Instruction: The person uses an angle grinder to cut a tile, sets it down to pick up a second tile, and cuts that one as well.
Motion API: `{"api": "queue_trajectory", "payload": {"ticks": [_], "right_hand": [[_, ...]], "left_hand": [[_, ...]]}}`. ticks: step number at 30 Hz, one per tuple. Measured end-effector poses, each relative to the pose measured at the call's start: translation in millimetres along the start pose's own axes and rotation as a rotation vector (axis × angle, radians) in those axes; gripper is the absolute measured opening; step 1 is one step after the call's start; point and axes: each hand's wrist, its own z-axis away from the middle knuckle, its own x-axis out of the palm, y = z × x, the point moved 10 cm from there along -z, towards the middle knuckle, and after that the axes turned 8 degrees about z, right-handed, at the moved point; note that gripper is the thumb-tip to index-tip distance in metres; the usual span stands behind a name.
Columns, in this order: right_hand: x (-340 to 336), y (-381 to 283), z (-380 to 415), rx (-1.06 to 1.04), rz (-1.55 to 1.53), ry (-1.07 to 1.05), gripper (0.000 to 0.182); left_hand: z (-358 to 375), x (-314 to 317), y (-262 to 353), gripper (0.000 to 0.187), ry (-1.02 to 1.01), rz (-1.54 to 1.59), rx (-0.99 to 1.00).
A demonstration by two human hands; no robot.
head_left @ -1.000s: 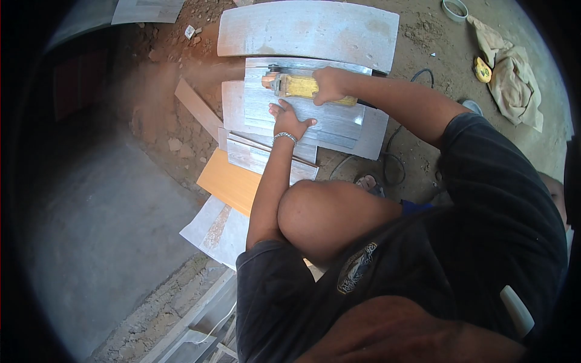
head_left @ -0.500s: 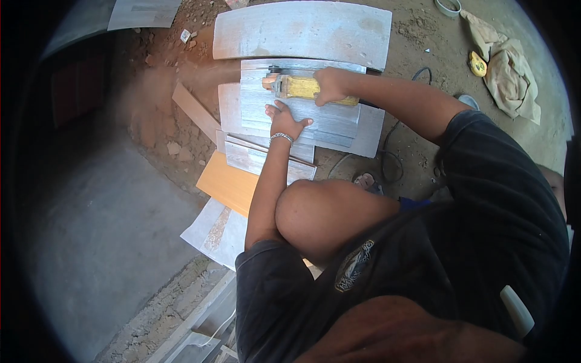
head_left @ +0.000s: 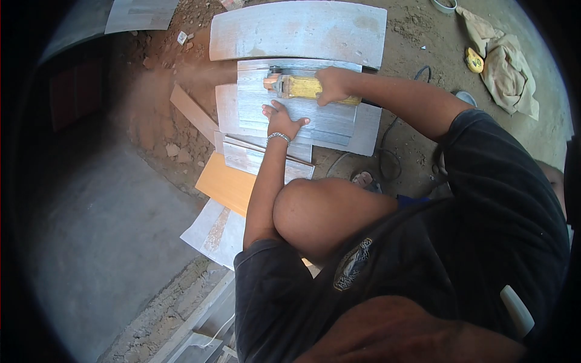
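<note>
My right hand (head_left: 334, 85) is wrapped round the body of a yellow angle grinder (head_left: 301, 87). The tool's head points left, over the upper part of a grey wood-grain tile (head_left: 254, 109), and dust drifts off to the left. Flat on the same tile, just below the grinder's head, lies my left hand (head_left: 283, 121) with its fingers spread; a bracelet is on that wrist. A larger pale tile (head_left: 368, 130) shows underneath, and a curved-looking pale slab (head_left: 296, 30) lies beyond.
Tile strips (head_left: 242, 156), an orange-tan board (head_left: 227, 183) and a brown strip (head_left: 192, 112) lie near my left arm. On the right are a black cable (head_left: 382, 145), a yellow tape measure (head_left: 474, 60), a beige cloth (head_left: 508, 75) and a round container (head_left: 445, 6).
The whole view has shifted slightly, so the tiles appear a little further left. Both hands and the grinder keep nearly the same places on the tile.
</note>
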Motion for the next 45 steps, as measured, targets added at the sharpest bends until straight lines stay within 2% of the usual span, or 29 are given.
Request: {"api": "queue_trajectory", "payload": {"ticks": [45], "right_hand": [[1, 24, 37, 0.054, -0.027, -0.04, 0.064]], "left_hand": [[0, -1, 1, 0.141, 0.002, 0.0, -0.022]]}}
